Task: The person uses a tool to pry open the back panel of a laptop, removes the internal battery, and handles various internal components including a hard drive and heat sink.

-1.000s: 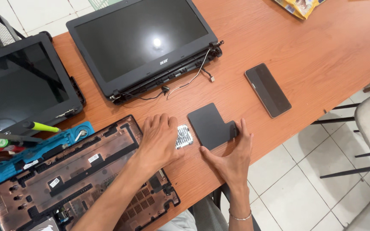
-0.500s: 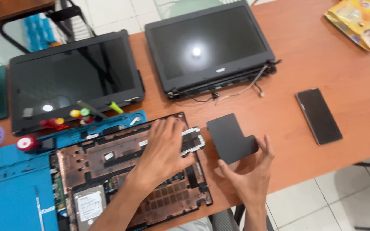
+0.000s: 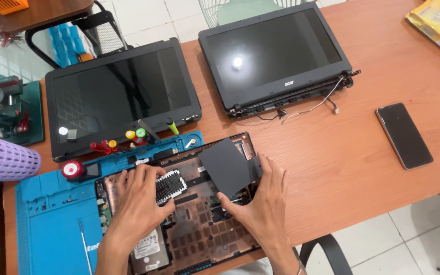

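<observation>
Gripping a dark square panel (image 3: 227, 165) between thumb and fingers, the right hand (image 3: 263, 203) is tilting it over the opened laptop base (image 3: 204, 224) at lower centre, while the left hand (image 3: 141, 201) is resting there, fingers spread flat, beside a ribbed heatsink (image 3: 170, 185).

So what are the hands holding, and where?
Right hand grips the black cover by its lower edge. Left hand holds nothing, resting flat on the laptop base.
</observation>
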